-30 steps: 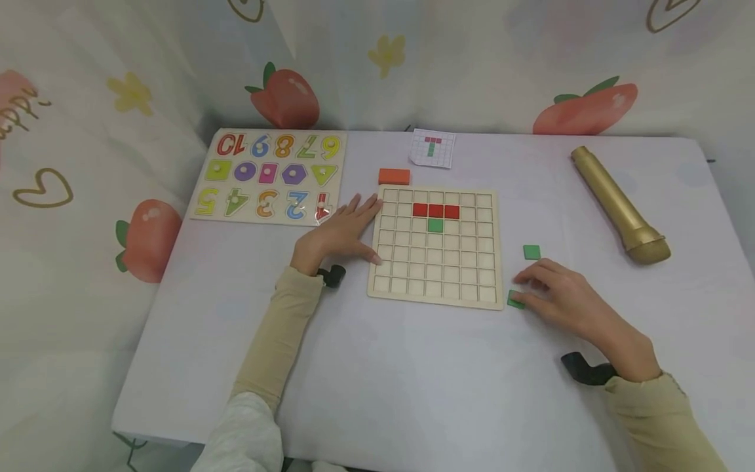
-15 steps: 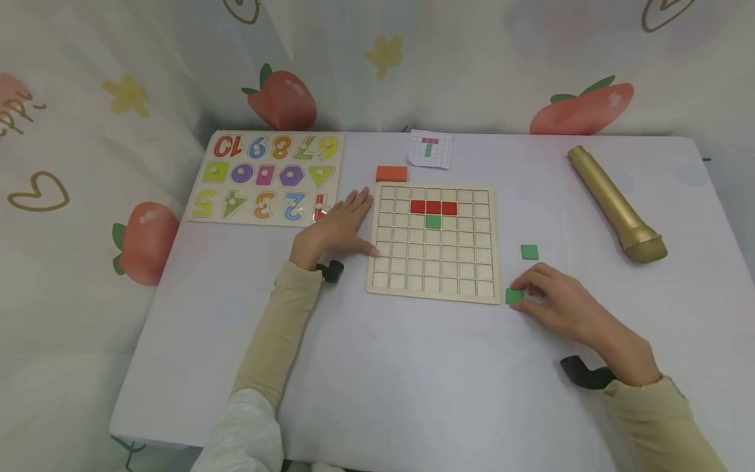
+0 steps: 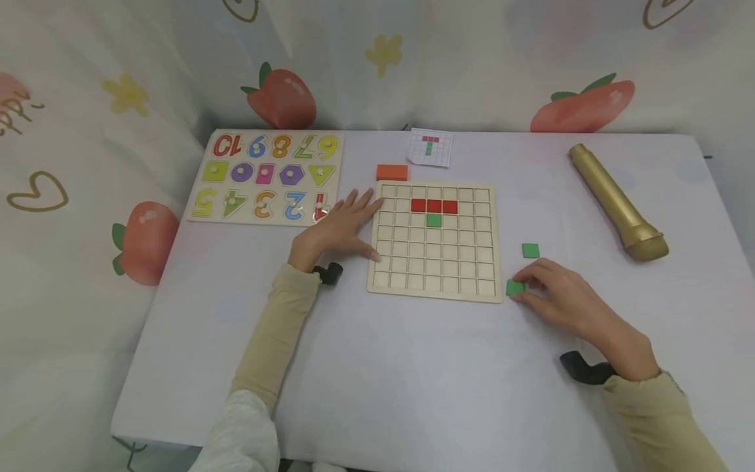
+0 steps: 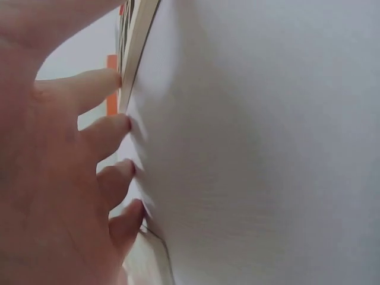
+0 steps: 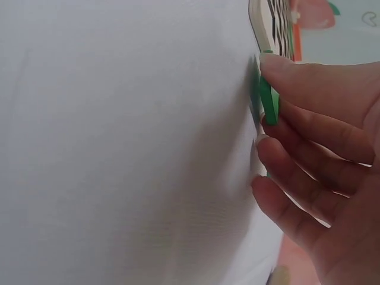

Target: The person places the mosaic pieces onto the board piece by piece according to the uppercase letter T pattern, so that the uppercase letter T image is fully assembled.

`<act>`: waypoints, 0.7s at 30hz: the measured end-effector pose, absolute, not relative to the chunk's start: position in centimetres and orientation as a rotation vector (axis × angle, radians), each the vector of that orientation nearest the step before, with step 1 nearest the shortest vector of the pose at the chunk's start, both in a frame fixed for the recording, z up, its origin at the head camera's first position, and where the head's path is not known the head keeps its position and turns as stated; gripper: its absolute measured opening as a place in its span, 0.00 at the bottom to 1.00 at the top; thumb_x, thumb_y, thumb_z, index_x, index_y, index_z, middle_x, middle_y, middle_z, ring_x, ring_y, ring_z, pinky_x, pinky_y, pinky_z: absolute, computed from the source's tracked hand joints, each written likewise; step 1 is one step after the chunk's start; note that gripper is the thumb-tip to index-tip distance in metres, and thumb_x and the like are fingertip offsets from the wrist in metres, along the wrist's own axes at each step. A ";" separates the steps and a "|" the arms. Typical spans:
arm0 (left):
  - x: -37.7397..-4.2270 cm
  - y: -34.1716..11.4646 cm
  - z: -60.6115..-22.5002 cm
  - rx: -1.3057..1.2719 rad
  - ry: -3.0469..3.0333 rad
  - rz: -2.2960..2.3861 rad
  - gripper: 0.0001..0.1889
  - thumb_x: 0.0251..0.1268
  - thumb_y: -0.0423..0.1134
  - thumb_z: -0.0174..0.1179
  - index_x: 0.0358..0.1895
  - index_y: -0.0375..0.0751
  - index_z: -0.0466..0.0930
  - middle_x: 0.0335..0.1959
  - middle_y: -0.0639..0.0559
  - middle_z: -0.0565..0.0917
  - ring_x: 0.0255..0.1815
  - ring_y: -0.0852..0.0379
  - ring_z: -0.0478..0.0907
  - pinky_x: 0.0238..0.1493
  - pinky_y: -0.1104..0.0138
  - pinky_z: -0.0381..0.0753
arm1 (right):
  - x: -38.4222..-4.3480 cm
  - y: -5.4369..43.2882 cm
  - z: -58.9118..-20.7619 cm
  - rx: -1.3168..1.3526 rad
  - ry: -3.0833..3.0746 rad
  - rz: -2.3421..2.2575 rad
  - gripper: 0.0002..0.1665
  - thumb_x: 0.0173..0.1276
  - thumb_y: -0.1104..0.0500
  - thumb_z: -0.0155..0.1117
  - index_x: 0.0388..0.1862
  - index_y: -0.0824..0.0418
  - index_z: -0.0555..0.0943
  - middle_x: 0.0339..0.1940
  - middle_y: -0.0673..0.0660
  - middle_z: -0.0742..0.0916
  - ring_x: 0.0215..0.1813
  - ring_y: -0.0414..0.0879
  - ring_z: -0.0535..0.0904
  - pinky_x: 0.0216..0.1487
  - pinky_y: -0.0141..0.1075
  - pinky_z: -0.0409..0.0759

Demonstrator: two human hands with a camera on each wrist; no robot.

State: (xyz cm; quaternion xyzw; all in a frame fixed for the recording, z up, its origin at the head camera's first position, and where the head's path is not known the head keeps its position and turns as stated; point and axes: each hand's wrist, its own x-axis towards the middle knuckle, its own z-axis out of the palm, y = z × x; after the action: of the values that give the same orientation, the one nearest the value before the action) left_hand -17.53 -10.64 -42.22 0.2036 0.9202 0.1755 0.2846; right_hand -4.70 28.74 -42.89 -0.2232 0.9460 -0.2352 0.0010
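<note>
A wooden grid board (image 3: 407,282) lies mid-table, with three red square tiles (image 3: 434,206) in a row and one green tile (image 3: 434,221) under the middle one. My left hand (image 3: 342,229) spreads its fingers at the board's left edge, thumb and index fingertip right at the rim. Just off the board's lower right corner, my right hand (image 3: 560,295) pinches a green square tile (image 3: 515,287) between thumb and index finger. In the right wrist view that tile (image 5: 269,98) is tilted on edge close over the cloth. Another green tile (image 3: 530,250) lies flat beyond the right hand.
A number and shape puzzle board (image 3: 265,177) lies at the back left. Behind the grid are an orange block (image 3: 392,172) and a small card (image 3: 430,147) printed with a red and green T. A gold toy microphone (image 3: 619,203) lies at the back right.
My right thumb and index finger have closed on the near green tile and moved it slightly away from me, tilting it up. The left hand stays at the board's edge.
</note>
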 end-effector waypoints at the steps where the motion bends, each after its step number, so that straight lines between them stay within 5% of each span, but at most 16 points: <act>1: -17.5 -10.6 -42.2 0.545 2.461 0.466 0.62 0.56 0.60 0.75 0.86 0.56 0.39 0.87 0.53 0.32 0.86 0.49 0.22 0.86 0.55 0.27 | -4.8 28.7 -42.8 -0.704 2.971 -0.739 0.17 0.51 0.68 0.82 0.40 0.64 0.86 0.37 0.55 0.86 0.38 0.49 0.81 0.35 0.40 0.82; 14: -17.6 -10.3 -41.9 0.535 2.444 0.403 0.62 0.56 0.60 0.74 0.86 0.57 0.37 0.87 0.53 0.30 0.86 0.48 0.22 0.86 0.54 0.28 | -7.6 26.7 -41.0 -0.861 2.963 -0.904 0.18 0.53 0.72 0.79 0.43 0.64 0.85 0.39 0.55 0.88 0.36 0.46 0.80 0.35 0.29 0.79; 21: -17.7 -10.2 -41.6 0.527 2.442 0.418 0.62 0.57 0.59 0.74 0.86 0.56 0.36 0.87 0.54 0.30 0.86 0.49 0.22 0.86 0.54 0.27 | -9.4 25.2 -41.1 -0.828 2.911 -0.919 0.16 0.57 0.68 0.79 0.44 0.63 0.85 0.40 0.54 0.88 0.39 0.45 0.81 0.37 0.34 0.80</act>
State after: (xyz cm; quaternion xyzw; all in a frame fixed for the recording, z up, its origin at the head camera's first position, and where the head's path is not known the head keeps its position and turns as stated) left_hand -17.65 -10.24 -41.56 0.1986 0.9198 0.1574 0.2996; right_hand -9.43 25.21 -41.06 -0.2617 0.9203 -0.2906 -0.0108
